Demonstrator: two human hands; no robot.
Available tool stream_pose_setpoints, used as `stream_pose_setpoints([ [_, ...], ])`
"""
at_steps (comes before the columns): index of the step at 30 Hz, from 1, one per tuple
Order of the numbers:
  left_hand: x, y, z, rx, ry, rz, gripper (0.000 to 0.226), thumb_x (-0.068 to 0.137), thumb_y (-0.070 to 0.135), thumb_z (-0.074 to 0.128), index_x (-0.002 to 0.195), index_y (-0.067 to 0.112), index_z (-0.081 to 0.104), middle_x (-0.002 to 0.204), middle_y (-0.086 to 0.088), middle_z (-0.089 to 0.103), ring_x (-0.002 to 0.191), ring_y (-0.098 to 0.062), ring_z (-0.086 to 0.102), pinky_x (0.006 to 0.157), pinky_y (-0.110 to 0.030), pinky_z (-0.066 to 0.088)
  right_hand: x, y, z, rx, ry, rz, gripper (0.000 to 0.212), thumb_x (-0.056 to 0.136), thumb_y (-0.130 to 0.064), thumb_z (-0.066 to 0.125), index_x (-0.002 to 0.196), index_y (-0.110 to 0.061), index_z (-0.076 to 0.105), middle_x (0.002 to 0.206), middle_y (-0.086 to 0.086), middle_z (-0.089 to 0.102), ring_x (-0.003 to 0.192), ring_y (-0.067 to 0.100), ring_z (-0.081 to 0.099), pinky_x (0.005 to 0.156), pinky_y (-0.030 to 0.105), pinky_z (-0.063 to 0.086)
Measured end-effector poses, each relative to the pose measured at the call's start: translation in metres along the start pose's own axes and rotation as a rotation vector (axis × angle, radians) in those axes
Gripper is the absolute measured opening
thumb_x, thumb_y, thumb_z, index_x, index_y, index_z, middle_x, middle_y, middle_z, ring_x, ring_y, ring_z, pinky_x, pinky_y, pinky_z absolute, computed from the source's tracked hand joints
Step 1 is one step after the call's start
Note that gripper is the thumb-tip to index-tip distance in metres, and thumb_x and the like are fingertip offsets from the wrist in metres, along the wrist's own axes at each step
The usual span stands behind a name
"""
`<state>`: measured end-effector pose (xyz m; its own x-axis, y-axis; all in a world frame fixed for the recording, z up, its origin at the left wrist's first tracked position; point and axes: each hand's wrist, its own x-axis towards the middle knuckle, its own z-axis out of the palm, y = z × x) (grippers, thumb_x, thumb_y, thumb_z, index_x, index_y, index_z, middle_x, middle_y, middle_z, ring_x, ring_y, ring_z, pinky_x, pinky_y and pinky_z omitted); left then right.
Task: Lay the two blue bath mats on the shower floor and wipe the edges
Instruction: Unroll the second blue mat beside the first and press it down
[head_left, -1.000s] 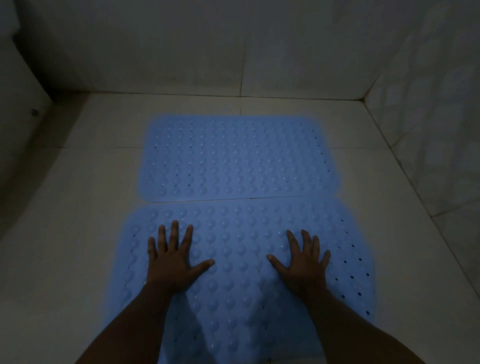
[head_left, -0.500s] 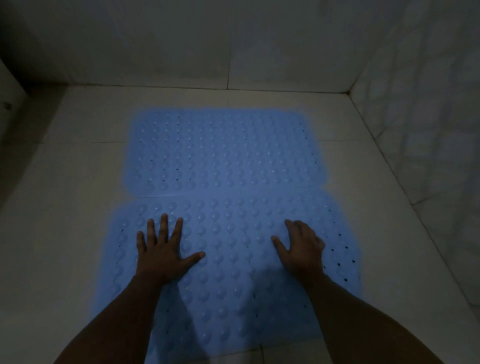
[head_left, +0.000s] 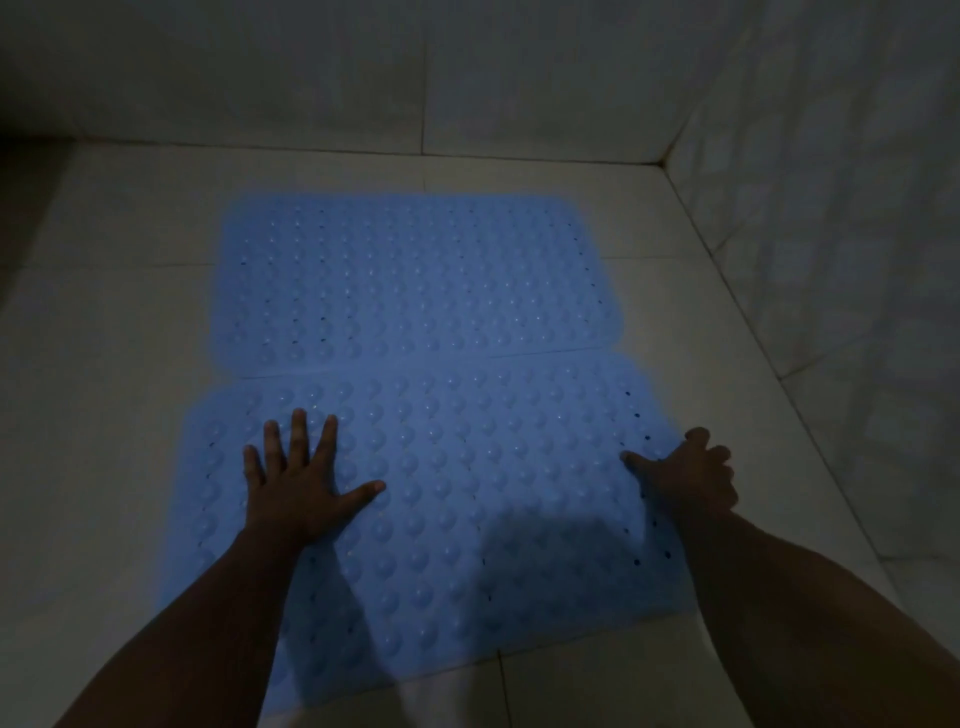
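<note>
1. Both mats lie on the pale tiled shower floor (head_left: 597, 686), so the laying step looks nearly done; the person seems to be pressing and adjusting the near one.
2. The far blue bumpy rubber mat (head_left: 415, 280) lies toward 12 o'clock, and the near blue bumpy rubber mat (head_left: 457, 499) lies toward 6 o'clock. Their long edges touch or overlap slightly; which one, the view does not tell.
3. The long axis of each mat runs from 9 o'clock to 3 o'clock, slightly tilted, roughly parallel to the back wall (head_left: 363, 73).
4. The left hand (head_left: 301, 488) rests flat on the near mat with fingers spread wide, holding nothing.
5. The right hand (head_left: 691, 478) is at the 3 o'clock short edge with fingers curled; whether it pinches the edge cannot be told.
6. The next move probably calls for smoothing this edge flat and then wiping along the borders. No cloth is visible.
</note>
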<state>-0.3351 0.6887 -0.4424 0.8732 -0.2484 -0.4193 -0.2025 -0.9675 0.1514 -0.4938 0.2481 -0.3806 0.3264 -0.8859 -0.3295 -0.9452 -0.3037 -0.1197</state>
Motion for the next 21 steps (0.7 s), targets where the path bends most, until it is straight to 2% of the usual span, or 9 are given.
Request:
stream_pose_setpoints([
  [2, 0.001, -0.001, 0.001, 0.000, -0.001, -0.006, 0.123, 0.060, 0.108, 0.019, 0.155, 0.043, -0.025, 0.161, 0.000, -0.039, 0.148, -0.032, -0.037, 0.121, -0.058, -0.018, -0.002, 0.002, -0.004, 0.003, -0.040, 0.028, 0.113, 0.058, -0.073, 0.081, 0.140, -0.015, 0.029, 0.137, 0.021, 0.037, 0.122, 0.048, 0.048, 0.101, 0.062, 0.042],
  [4, 0.001, -0.001, 0.001, 0.006, -0.012, -0.010, 0.123, 0.060, 0.107, 0.019, 0.155, 0.042, -0.025, 0.161, -0.001, -0.039, 0.148, -0.032, -0.037, 0.121, -0.058, -0.018, -0.005, 0.002, -0.005, -0.058, -0.035, 0.058, 0.114, 0.062, -0.075, 0.077, 0.145, -0.015, 0.026, 0.142, 0.022, 0.036, 0.130, 0.048, 0.043, 0.109, 0.064, 0.031],
  [6, 0.001, -0.001, 0.000, -0.001, -0.012, 0.003, 0.123, 0.060, 0.107, 0.019, 0.155, 0.042, -0.025, 0.161, -0.002, -0.039, 0.148, -0.032, -0.037, 0.120, -0.058, -0.019, -0.008, -0.003, 0.002, -0.101, 0.033, 0.008, 0.109, 0.067, -0.076, 0.069, 0.149, -0.019, 0.023, 0.148, 0.022, 0.033, 0.138, 0.045, 0.033, 0.113, 0.068, 0.019],
  [10, -0.002, 0.003, 0.000, -0.023, -0.005, 0.010, 0.123, 0.062, 0.107, 0.023, 0.156, 0.042, -0.021, 0.162, -0.001, -0.036, 0.149, -0.032, -0.036, 0.120, -0.058, -0.019, -0.025, -0.028, 0.039, -0.081, 0.070, -0.310, 0.087, 0.086, -0.065, 0.056, 0.154, -0.029, 0.015, 0.163, 0.012, 0.016, 0.152, 0.033, 0.010, 0.116, 0.069, 0.004],
  [14, -0.004, 0.002, -0.002, -0.009, 0.010, 0.000, 0.121, 0.063, 0.106, 0.024, 0.157, 0.043, -0.019, 0.162, 0.000, -0.036, 0.149, -0.032, -0.034, 0.120, -0.059, -0.018, -0.074, -0.077, 0.080, -0.094, 0.010, -0.606, 0.073, 0.093, -0.058, 0.048, 0.156, -0.033, 0.021, 0.167, 0.005, 0.013, 0.155, 0.027, 0.006, 0.120, 0.064, 0.003],
  [18, -0.006, 0.000, -0.002, -0.036, 0.032, 0.022, 0.121, 0.063, 0.106, 0.026, 0.157, 0.044, -0.019, 0.162, 0.000, -0.035, 0.148, -0.032, -0.037, 0.120, -0.058, -0.020, -0.132, -0.122, 0.116, -0.037, -0.011, -0.850, 0.073, 0.085, -0.066, 0.039, 0.152, -0.037, 0.031, 0.165, 0.004, 0.023, 0.154, 0.027, 0.013, 0.117, 0.066, 0.008],
  [21, -0.005, 0.000, -0.003, -0.049, 0.056, 0.030, 0.112, 0.070, 0.102, 0.022, 0.157, 0.044, -0.018, 0.163, 0.002, -0.035, 0.148, -0.030, -0.036, 0.120, -0.058, -0.019, -0.163, -0.149, 0.133, -0.113, -0.087, -0.914, 0.076, 0.088, -0.069, 0.037, 0.155, -0.039, 0.018, 0.169, 0.004, 0.004, 0.156, 0.026, -0.004, 0.118, 0.066, -0.001],
])
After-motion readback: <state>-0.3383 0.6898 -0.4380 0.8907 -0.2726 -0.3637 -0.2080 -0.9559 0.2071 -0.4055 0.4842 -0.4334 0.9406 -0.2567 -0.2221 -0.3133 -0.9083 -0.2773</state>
